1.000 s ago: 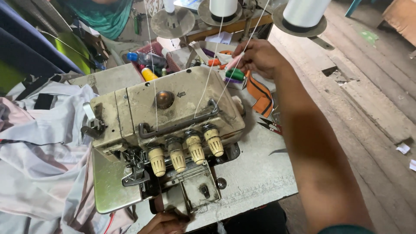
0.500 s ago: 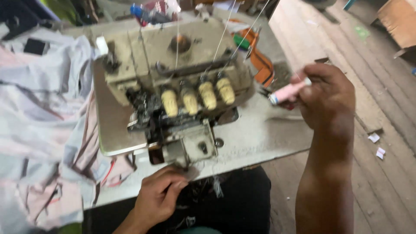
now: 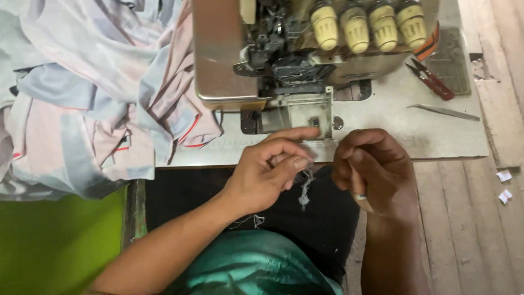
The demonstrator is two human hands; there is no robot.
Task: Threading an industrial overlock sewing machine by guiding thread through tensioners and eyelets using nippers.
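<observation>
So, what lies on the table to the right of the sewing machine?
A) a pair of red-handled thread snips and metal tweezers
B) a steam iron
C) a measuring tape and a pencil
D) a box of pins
A: the red-handled thread snips lie beside the sewing machine, and the slim metal tweezers rest just below them on the table.

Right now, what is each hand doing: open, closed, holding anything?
Left hand: fingers pinched on a tuft of grey thread in front of the sewing machine.
Right hand: curled shut around a small lighter-like object.
</observation>
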